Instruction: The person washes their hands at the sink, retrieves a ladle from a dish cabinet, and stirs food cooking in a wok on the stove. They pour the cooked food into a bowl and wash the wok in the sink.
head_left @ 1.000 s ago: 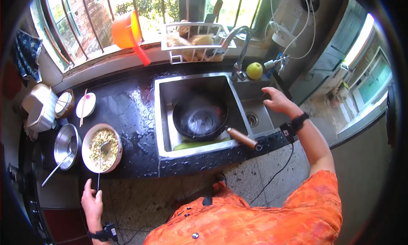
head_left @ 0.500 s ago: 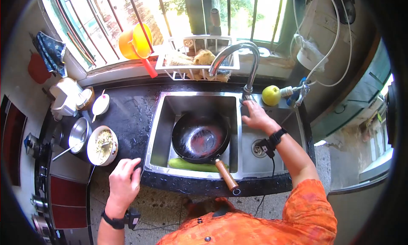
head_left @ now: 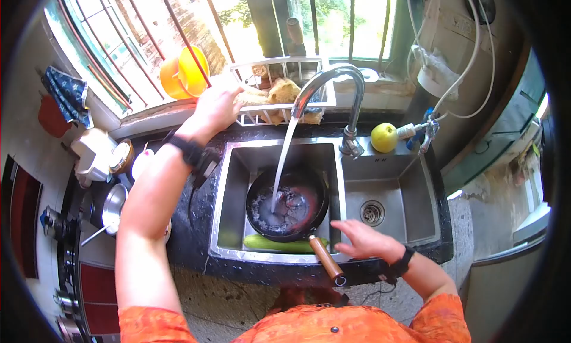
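Observation:
Water runs from the curved faucet (head_left: 357, 99) into a black wok (head_left: 287, 203) standing in the left basin of the steel sink (head_left: 279, 258). The wok's wooden handle (head_left: 326, 258) sticks out over the sink's front edge. My right hand (head_left: 366, 240) is just right of that handle, fingers apart and holding nothing. Up at the windowsill, my left hand (head_left: 220, 107) reaches to the left end of a white wire rack (head_left: 285, 107) with tan sponge-like pieces (head_left: 284, 91) in it; its fingertips are too blurred to tell what they touch. A green gourd (head_left: 279, 244) lies beneath the wok's front.
An orange dipper (head_left: 185, 73) is on the sill at left. A yellow-green fruit (head_left: 383, 138) sits right of the faucet. On the left counter are a metal bowl (head_left: 113, 206) and white containers (head_left: 94, 155), partly behind my left arm. Window bars stand behind the rack.
Water now flows from the faucet. My right hand has come down from the faucet base to near the wok handle. My left hand has moved up from the counter's front to the rack.

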`<state>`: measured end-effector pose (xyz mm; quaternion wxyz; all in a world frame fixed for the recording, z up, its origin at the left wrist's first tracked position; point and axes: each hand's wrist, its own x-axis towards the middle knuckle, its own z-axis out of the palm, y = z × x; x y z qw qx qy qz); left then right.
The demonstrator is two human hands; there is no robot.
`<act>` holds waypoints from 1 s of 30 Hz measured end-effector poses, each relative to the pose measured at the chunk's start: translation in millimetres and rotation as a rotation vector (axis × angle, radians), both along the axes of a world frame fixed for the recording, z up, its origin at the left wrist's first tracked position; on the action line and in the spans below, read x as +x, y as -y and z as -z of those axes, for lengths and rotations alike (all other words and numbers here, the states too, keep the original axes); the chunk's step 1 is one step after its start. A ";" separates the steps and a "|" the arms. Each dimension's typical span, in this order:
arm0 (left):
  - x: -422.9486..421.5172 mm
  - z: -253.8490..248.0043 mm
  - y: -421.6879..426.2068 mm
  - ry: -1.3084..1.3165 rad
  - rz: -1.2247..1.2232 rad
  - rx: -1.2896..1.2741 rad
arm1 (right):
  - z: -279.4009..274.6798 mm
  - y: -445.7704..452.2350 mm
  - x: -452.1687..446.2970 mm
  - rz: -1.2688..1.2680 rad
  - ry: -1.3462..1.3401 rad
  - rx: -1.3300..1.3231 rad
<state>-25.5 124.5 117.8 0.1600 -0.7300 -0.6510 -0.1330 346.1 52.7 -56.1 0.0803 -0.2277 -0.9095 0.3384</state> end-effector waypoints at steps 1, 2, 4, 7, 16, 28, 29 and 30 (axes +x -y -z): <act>-1.0 3.0 -21.3 -0.027 -0.039 -0.075 | -0.7 9.0 2.3 0.020 0.020 -0.025; 2.3 2.1 -36.1 -0.025 -0.022 -0.074 | -4.8 16.9 4.1 0.044 0.045 -0.080; 6.2 1.7 -59.9 -0.201 -0.067 -0.314 | -11.6 28.9 5.4 0.118 0.111 -0.229; -5.9 21.7 -78.8 -0.340 -0.138 -0.296 | -4.2 44.1 6.1 0.241 0.155 -0.588; -28.3 -31.1 -53.1 -0.364 -0.077 -0.055 | 38.9 57.5 -8.2 0.585 -0.032 -1.054; -56.3 18.3 84.9 0.235 -0.147 0.284 | 24.6 30.0 -9.0 0.325 0.219 -0.896; -55.4 25.1 101.3 0.356 -0.140 0.277 | 14.4 21.8 -8.8 0.263 0.288 -0.740; -54.3 32.4 118.8 0.475 -0.133 0.273 | 4.0 9.3 -6.3 0.293 0.216 -0.728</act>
